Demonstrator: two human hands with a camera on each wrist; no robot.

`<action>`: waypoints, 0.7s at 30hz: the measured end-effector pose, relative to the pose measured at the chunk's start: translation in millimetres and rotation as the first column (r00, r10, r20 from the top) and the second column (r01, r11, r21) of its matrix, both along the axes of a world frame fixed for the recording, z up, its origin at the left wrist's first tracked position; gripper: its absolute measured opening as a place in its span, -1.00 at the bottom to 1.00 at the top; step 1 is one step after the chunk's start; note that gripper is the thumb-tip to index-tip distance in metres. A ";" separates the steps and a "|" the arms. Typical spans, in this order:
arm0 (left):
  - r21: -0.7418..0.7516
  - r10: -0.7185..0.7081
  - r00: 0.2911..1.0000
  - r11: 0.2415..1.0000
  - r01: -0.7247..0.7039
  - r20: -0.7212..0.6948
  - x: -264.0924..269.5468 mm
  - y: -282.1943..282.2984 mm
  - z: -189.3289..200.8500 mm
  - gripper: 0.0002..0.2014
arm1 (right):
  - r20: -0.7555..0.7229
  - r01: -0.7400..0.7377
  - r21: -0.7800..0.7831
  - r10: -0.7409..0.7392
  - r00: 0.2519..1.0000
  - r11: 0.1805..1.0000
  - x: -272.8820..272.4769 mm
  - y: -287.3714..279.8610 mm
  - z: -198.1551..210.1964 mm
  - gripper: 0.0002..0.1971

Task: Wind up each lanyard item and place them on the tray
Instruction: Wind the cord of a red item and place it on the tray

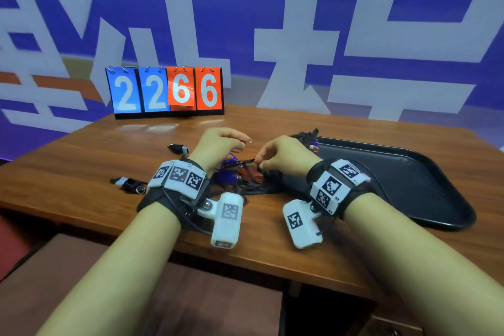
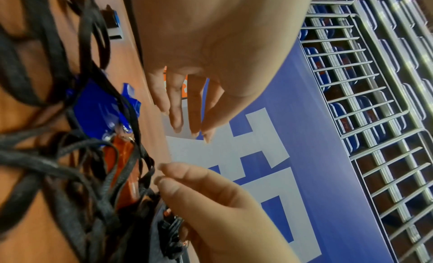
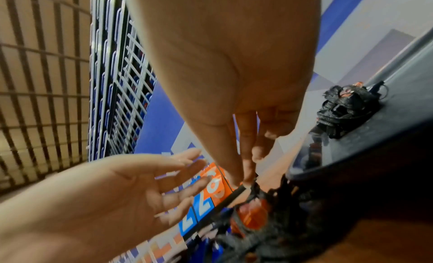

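Note:
A tangled heap of black lanyards [image 1: 240, 176] with a blue tag [image 2: 93, 107] and an orange tag [image 3: 253, 215] lies on the wooden table between my hands. My right hand [image 1: 259, 162] pinches one black strand [image 3: 236, 191] of that heap between thumb and forefinger. My left hand [image 1: 240, 142] hovers just left of it, fingers [image 2: 187, 109] straight and loose, holding nothing. The black tray [image 1: 409, 172] lies to the right. One wound-up lanyard bundle [image 3: 344, 107] sits at the tray's far left corner.
A flip scoreboard [image 1: 165, 90] reading 2266 stands at the table's back. Two small dark clip-like items [image 1: 178, 148] [image 1: 128, 184] lie left of my left hand. A blue and white wall stands behind the table; the table's front edge runs under my forearms.

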State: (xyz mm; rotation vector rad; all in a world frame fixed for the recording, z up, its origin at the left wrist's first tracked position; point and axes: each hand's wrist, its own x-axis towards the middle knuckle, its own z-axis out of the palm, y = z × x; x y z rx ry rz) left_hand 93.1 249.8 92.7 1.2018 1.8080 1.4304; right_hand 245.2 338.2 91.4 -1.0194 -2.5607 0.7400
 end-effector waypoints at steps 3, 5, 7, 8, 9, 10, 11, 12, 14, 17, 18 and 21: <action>-0.001 0.009 1.000 1.000 -0.009 0.026 -5.8 -4.8 -4.7 -0.80 | 0.160 -0.045 0.065 0.034 0.986 0.997 -13.5 -5.0 0.8 -0.82; -0.006 0.012 1.000 1.000 -0.012 0.027 -10.3 -6.4 -7.8 -0.79 | 0.307 -0.069 0.097 0.036 0.951 0.993 -22.8 -5.5 -1.0 -0.74; -0.009 0.015 1.000 1.000 -0.015 0.025 -13.4 -6.7 -10.4 -0.80 | 0.370 -0.058 0.102 0.017 0.929 0.993 -28.9 -4.6 -3.7 -0.71; -0.009 0.018 1.000 1.000 -0.017 0.024 -14.5 -6.4 -11.1 -0.81 | 0.371 -0.043 0.101 0.003 0.928 0.994 -30.5 -3.8 -3.7 -0.71; -0.008 0.019 1.000 1.000 -0.019 0.022 -15.0 -5.9 -11.8 -0.81 | 0.364 -0.028 0.111 -0.015 0.931 0.993 -30.7 -3.7 -2.8 -0.72; -0.008 0.019 1.000 1.000 -0.019 0.020 -15.0 -5.4 -12.3 -0.82 | 0.355 -0.011 0.124 -0.034 0.934 0.992 -30.1 -3.7 -0.9 -0.73; -0.008 0.020 1.000 1.000 -0.020 0.019 -15.0 -4.8 -12.5 -0.82 | 0.343 0.004 0.134 -0.051 0.938 0.991 -28.8 -3.5 1.2 -0.74; -0.009 0.020 1.000 1.000 -0.020 0.021 -15.0 -4.0 -12.6 -0.82 | 0.333 0.023 0.146 -0.071 0.940 0.989 -27.2 -3.0 3.7 -0.76; -0.007 0.021 0.999 1.000 -0.021 0.027 -15.6 -2.5 -11.8 -0.80 | 0.311 0.057 0.207 -0.121 0.943 0.977 -24.4 -1.7 8.3 -0.80; 0.002 0.013 1.000 1.000 -0.013 0.018 -15.4 0.3 -9.9 -0.80 | 0.250 0.118 0.432 -0.245 0.937 0.894 -17.9 -5.2 18.2 -0.90; 0.008 0.005 1.000 1.000 -0.006 0.015 -14.3 1.0 -8.9 -0.80 | 0.241 0.101 0.518 -0.259 0.935 0.849 -15.6 -6.7 22.6 -0.89; 0.038 -0.040 0.999 0.998 0.040 -0.014 -10.2 2.6 -6.3 -0.81 | 0.224 0.043 0.611 -0.225 0.948 0.790 -9.0 -7.4 35.6 -0.86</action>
